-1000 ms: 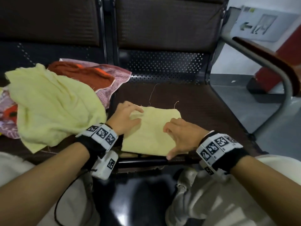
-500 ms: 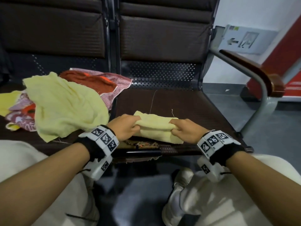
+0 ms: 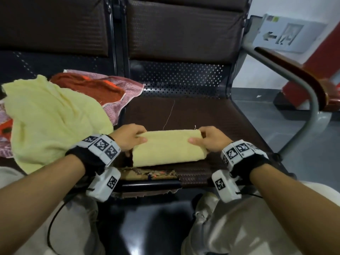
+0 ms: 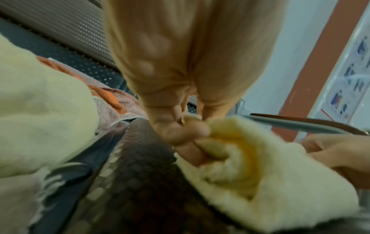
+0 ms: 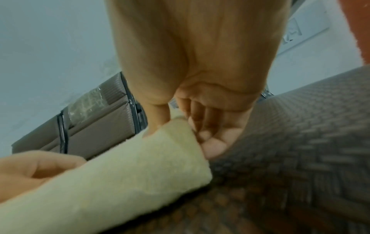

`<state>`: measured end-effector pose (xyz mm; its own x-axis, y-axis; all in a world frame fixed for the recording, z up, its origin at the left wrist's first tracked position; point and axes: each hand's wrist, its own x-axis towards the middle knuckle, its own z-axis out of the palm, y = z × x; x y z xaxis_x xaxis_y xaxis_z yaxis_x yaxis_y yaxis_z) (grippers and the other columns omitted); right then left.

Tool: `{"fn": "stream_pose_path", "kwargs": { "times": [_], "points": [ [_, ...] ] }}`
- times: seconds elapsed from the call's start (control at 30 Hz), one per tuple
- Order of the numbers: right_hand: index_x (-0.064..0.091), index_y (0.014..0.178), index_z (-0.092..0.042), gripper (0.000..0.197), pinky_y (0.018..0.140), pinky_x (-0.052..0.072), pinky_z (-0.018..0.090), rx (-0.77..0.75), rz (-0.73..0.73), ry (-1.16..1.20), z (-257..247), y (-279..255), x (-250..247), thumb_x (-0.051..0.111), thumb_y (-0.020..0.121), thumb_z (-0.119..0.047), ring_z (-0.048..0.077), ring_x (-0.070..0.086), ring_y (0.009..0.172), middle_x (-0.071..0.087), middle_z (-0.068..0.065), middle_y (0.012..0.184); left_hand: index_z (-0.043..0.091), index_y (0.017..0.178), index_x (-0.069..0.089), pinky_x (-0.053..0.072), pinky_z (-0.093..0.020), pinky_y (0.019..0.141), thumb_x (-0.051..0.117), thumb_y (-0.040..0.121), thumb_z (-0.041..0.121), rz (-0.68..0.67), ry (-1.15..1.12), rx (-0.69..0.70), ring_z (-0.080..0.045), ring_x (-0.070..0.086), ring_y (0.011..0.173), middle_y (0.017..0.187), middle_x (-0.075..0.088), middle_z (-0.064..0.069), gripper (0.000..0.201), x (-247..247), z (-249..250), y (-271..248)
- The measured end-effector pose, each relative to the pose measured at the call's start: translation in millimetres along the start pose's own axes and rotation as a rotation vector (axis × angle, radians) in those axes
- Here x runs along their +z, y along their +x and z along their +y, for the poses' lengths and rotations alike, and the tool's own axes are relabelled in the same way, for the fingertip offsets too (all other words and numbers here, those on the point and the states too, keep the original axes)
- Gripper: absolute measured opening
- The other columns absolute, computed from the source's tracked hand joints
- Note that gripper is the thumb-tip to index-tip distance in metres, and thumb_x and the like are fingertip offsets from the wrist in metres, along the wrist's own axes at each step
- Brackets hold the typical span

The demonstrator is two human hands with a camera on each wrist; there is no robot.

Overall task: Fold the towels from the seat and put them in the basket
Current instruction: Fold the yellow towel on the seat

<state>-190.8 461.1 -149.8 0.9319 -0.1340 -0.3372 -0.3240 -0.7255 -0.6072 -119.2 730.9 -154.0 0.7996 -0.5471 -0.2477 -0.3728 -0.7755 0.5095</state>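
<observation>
Pinching the folded yellow towel [image 3: 166,147] at either end near the seat's [image 3: 211,115] front edge, the left hand [image 3: 128,138] and right hand [image 3: 211,139] had one nearly done; unfolded towels [image 3: 51,118] remained heaped leftward, no basket visible.

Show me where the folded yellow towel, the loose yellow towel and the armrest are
folded yellow towel [image 3: 165,148], head view, middle of its top face.
loose yellow towel [image 3: 51,122], head view, centre of the crumpled sheet.
armrest [image 3: 301,78], head view, on the wooden top.
</observation>
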Motion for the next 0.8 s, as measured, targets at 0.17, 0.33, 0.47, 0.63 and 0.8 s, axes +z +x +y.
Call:
{"fn": "stream_pose_path", "kwargs": {
  "times": [0.17,0.33,0.47,0.63,0.8],
  "points": [
    [0.058,0.102,-0.013,0.069,0.067,0.048,0.029,0.231,0.007,-0.2,3.3,16.6,7.3,0.058,0.07,-0.074,0.021,0.059,0.086,0.059,0.007,0.107,0.014,0.105,0.061,0.041,-0.027,0.083,0.061,0.089,0.028,0.027,-0.031,-0.023,-0.019,0.057,0.097,0.102,0.059,-0.002,0.021,12.3,-11.2,12.9],
    [0.044,0.137,-0.006,0.078,0.1,0.043,0.038,0.261,-0.171,-0.207,-8.0,24.0,16.7,0.045,0.086,-0.065,0.028,0.05,0.122,0.049,0.011,0.138,0.022,0.119,0.057,0.04,-0.024,0.088,0.062,0.089,0.031,-0.033,-0.04,-0.044,-0.013,0.054,0.107,0.112,0.059,0.001,0.032,8.7,-9.7,12.4],
    [0.041,0.136,-0.001,0.067,0.101,0.042,0.038,0.085,-0.151,-0.026,-28.0,7.1,10.1,0.05,0.092,-0.05,0.023,0.052,0.119,0.051,0.009,0.136,0.031,0.138,0.038,0.029,-0.042,0.109,0.051,0.09,0.048,-0.106,0.097,0.054,-0.018,0.039,0.127,0.132,0.044,0.002,0.052,-4.7,11.1,-0.7],
    [0.052,0.108,-0.007,0.032,0.07,0.048,0.014,-0.319,0.022,0.312,-66.5,-46.1,-11.0,0.069,0.084,-0.019,0.002,0.057,0.081,0.059,-0.004,0.093,0.034,0.146,0.015,0.032,-0.03,0.108,0.075,0.07,0.052,-0.025,-0.184,0.278,-0.01,0.034,0.129,0.14,0.037,0.006,0.098,-19.5,65.5,-19.1],
    [0.068,0.101,-0.014,0.025,0.081,0.052,0.032,-0.507,0.247,0.243,-80.4,-101.2,-37.2,0.075,0.078,-0.022,0.014,0.066,0.089,0.07,0.001,0.093,0.045,0.103,0.055,0.045,-0.005,0.068,0.085,0.059,0.041,-0.019,-0.336,0.29,0.01,0.061,0.087,0.099,0.065,0.02,0.053,-31.7,90.5,-36.5]
  ]
}}
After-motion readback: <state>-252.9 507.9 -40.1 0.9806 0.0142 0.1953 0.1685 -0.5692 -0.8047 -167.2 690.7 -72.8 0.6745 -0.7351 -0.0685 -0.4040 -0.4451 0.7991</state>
